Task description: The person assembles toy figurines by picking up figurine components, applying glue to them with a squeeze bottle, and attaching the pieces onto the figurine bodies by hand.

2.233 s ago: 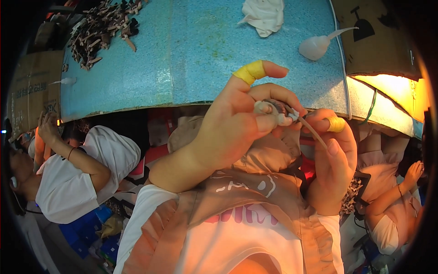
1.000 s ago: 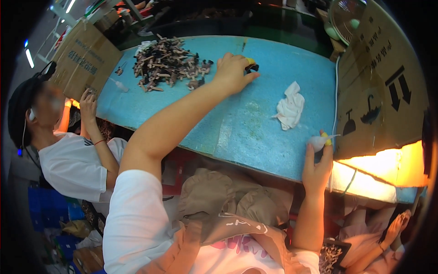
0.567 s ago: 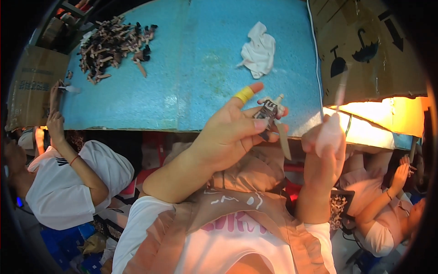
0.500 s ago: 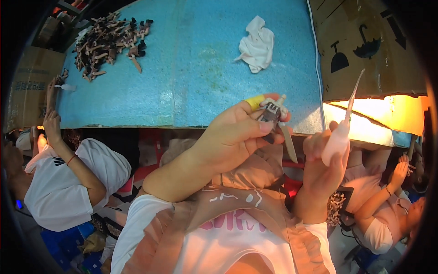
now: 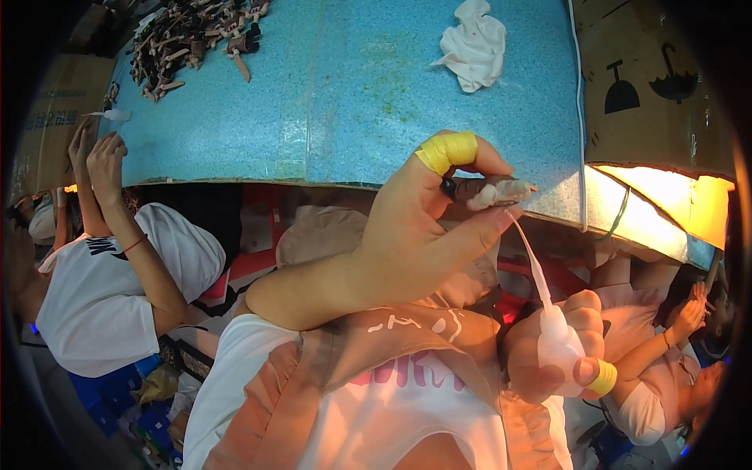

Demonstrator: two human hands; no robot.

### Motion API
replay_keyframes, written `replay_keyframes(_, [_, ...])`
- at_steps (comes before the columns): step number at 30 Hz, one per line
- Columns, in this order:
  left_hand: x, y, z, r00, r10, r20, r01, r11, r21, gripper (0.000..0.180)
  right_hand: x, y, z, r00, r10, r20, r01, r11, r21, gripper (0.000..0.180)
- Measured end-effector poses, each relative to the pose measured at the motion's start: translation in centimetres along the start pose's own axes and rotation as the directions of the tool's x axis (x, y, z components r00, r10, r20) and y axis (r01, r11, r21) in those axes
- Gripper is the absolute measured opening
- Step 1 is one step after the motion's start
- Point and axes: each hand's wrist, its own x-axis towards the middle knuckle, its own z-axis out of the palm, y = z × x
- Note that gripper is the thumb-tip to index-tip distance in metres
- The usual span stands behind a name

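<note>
My left hand [image 5: 423,227], with yellow tape round its index finger, pinches a small figurine [image 5: 493,193] in brown and beige above the table's near edge. The figurine lies sideways between thumb and fingers, so part of it is covered. My right hand [image 5: 564,345], also with yellow tape on one digit, is wrapped round a white squeeze bottle [image 5: 558,348]. The bottle's long thin nozzle points up and left. Its tip is close to the figurine and my left thumb; whether it touches, I cannot tell.
A heap of small figurine parts [image 5: 188,47] lies at the far left of the blue table [image 5: 345,110]. A crumpled white cloth [image 5: 473,47] rests at the back. Cardboard boxes [image 5: 650,125] flank both sides. People [image 5: 117,290] sit at left and right.
My right hand has lowered and turned the bottle, so its nozzle now slants toward the figurine. My left hand has tipped the figurine onto its side. The view has shifted slightly.
</note>
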Motion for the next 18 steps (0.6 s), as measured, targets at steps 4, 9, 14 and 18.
replay_keyframes(4, [-0.05, -0.23, -0.15, 0.996, 0.093, -0.004, -0.093, 0.991, 0.100, 0.036, -0.08, -0.25, 0.07, 0.999, -0.045, 0.022, 0.046, 0.996, -0.073, 0.017])
replay_keyframes(9, [0.04, -0.13, 0.06, 0.995, 0.103, -0.016, -0.099, 0.981, 0.165, 0.037, 0.00, -0.49, 0.06, 0.999, -0.031, 0.034, 0.035, 0.993, -0.109, 0.016])
replay_keyframes(14, [0.00, -0.25, -0.04, 0.995, 0.103, -0.015, -0.099, 0.978, 0.182, 0.037, -0.12, -0.48, -0.59, 0.994, -0.030, 0.104, 0.042, 0.993, -0.114, 0.016])
replay_keyframes(18, [-0.06, -0.29, -0.33, 0.992, 0.130, -0.002, -0.126, 0.964, 0.236, 0.037, 0.04, -0.64, -0.49, 0.991, -0.025, 0.130, 0.042, 0.990, -0.131, 0.014])
